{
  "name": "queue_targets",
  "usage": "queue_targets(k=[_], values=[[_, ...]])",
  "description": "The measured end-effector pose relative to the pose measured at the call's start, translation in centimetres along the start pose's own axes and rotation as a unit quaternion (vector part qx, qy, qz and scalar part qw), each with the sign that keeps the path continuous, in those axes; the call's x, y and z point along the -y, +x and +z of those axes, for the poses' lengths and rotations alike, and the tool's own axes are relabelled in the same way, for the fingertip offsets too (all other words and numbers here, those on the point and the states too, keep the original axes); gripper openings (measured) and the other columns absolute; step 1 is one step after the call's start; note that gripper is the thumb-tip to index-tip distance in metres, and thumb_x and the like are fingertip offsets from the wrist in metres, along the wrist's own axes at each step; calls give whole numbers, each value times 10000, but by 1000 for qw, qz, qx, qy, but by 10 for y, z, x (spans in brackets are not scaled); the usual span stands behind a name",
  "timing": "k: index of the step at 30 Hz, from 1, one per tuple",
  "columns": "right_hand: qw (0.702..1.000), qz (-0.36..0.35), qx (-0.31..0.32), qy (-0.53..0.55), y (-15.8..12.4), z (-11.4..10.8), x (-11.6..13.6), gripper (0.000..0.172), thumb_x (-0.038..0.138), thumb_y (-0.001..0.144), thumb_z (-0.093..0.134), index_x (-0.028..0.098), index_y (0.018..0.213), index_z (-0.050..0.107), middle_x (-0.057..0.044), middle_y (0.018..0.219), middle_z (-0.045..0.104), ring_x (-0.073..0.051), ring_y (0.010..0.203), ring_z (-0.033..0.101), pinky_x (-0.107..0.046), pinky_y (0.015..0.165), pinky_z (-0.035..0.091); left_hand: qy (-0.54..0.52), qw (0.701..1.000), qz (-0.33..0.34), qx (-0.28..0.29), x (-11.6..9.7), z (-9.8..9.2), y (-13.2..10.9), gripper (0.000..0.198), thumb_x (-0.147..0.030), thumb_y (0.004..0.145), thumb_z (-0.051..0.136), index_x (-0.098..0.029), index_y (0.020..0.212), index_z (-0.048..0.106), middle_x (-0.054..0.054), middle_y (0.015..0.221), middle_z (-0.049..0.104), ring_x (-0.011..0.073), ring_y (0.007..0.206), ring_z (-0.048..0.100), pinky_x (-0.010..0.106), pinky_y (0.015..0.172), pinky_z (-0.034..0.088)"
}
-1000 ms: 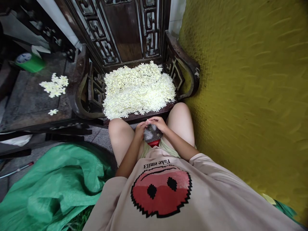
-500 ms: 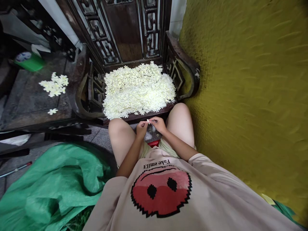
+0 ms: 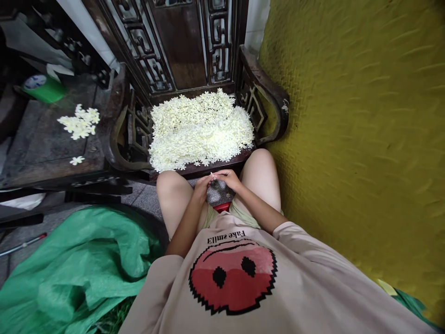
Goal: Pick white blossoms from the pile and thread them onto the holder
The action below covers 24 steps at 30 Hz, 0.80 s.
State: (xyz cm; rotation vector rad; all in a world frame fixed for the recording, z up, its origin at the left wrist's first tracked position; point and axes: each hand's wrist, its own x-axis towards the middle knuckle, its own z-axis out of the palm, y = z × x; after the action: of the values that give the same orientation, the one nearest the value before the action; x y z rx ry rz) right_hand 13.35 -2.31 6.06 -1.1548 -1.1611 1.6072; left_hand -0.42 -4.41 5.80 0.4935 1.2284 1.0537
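Between my knees, my left hand and my right hand meet at the fingertips. Pinched between them is a small white flower; its lower part is hidden by the fingers. Both hands are closed. Just beyond them, a thick heap of white flowers covers most of the seat of a dark carved wooden chair. A smaller cluster of white flowers and one single flower lie on the dark wooden surface at the left.
A green roll stands on the wooden surface at the left. Green sheeting spreads on the floor at lower left, beside a thin rod. Close on my right rises a yellow textured surface. A red seat edge shows beneath me.
My left hand has turned and shifted slightly left, its fingers opening a little from the right hand's. The flower stays at the fingertips. The heap on the chair looks the same.
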Motion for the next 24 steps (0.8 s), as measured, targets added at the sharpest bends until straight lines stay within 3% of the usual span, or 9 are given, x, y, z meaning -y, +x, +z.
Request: queue_targets(k=[13, 24], values=[[997, 42, -4, 69, -3, 1, 8, 310, 381, 558, 760, 179, 792, 736, -44, 777, 712, -152, 718, 598, -279, 690, 435, -43, 998, -23, 30, -7, 3, -7, 255, -345, 594, 762, -143, 720, 671, 8, 661, 611, 65, 542, 441, 225, 537, 303], [996, 52, -6, 71, -3, 1, 7, 330, 391, 559, 756, 172, 805, 735, -47, 776, 708, -137, 693, 568, -270, 663, 415, -36, 999, -6, 38, -3, 5, -7, 318, -405, 533, 790, -154, 683, 665, -11, 622, 602, 58, 541, 427, 216, 539, 310]])
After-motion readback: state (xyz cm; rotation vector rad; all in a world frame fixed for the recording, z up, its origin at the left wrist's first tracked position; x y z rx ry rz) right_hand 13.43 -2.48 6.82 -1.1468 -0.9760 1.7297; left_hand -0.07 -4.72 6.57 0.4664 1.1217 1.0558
